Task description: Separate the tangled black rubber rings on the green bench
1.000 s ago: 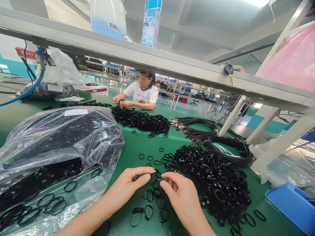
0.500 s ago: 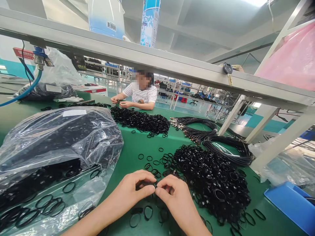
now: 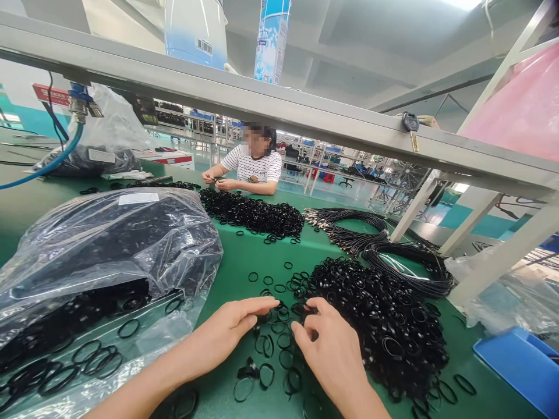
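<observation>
My left hand [image 3: 227, 329] hovers over the green tabletop [image 3: 238, 265] with its fingers stretched out and the thumb a little apart; I see nothing held in it. To its right, my right hand [image 3: 335, 349] is loosely curved, thumb and fingertips apart, at the left edge of a big heap of black rings [image 3: 393, 331]. Its lower fingers are partly hidden. Between and below both hands lie several loose black rings [image 3: 266, 375], some overlapping. A clear plastic bag [image 3: 183, 233] full of black rings lies at the left, with rings spilling from its mouth.
Across the table a person [image 3: 259, 166] in a striped shirt handles small black pieces behind another ring pile [image 3: 257, 212]. Coiled black cables [image 3: 406, 267] lie at the right, near a shelf post [image 3: 502, 256] and a blue tray [image 3: 519, 369]. A metal shelf [image 3: 305, 110] crosses overhead.
My hands were together with fingertips meeting above the loose rings; now they have parted, left hand to the left and right hand to the right, with fingers opened.
</observation>
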A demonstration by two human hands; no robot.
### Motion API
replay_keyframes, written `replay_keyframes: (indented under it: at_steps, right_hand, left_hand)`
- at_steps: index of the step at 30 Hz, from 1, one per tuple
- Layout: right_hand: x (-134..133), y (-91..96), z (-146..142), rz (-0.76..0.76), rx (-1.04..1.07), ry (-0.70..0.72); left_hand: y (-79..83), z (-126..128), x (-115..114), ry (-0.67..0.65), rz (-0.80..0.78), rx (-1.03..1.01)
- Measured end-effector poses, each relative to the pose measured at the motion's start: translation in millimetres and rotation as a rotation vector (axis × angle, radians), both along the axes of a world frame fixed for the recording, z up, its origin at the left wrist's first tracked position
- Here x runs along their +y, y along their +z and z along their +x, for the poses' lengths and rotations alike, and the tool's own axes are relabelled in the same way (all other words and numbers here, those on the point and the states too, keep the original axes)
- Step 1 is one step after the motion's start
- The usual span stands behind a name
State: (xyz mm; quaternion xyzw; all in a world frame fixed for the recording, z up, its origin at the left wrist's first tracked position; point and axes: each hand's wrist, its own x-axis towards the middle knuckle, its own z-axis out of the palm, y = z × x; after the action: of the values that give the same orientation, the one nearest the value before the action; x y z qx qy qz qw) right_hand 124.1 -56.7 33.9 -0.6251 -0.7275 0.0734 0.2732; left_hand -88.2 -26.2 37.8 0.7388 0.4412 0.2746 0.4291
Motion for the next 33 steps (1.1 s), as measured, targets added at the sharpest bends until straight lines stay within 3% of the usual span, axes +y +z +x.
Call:
replay_keyframes:
  at_steps: [2,5,9,11,15,17,20,25,28,33]
  right_hand:
    - [-4.0,-2.0,-5.1,0.059,-0.083,-0.003]
    - [-13.4,-7.0,-20.5,0.047,-0.059,0.145]
    - [-22.8,-16.5,-41.3,0.001,-0.019,0.366]
    - [-22.3,-17.5,-44.2,-0.010,0.012,0.362]
    - [-14.7,-10.1,-33.6,-0.087,0.224,0.238]
    - [-10.5,-6.3,-24.9,-0.116,0.276,0.192]
    - [-6.0,-3.6,-14.4,-0.113,0.262,0.167]
    - [-2.9,0.7,-8.3,-0.085,0.194,0.138]
    - [-2.5,4.8,-8.6,-0.067,0.180,0.106]
    - [-3.0,6.3,-10.2,-0.113,0.247,0.131]
  left_hand:
    - [0.0,-0.8,1.1,0.025,0.033,0.017]
    - [3.7,-5.2,2.6,0.079,0.042,0.074]
    - [14.3,-20.5,-0.1,-0.025,0.082,0.287]
    - [18.9,-28.4,-2.4,-0.059,0.070,0.414]
    - [23.3,-30.7,-3.8,0.010,0.039,0.540]
    - [24.2,-24.3,-3.3,0.022,0.038,0.477]
    - [23.2,-12.0,-2.7,0.011,-0.002,0.216]
    - [12.5,-1.0,-1.5,-0.020,-0.238,-0.187]
    - [7.0,1.4,0.6,0.000,-0.278,-0.246]
    - [4.8,5.2,1.6,0.060,-0.243,-0.175]
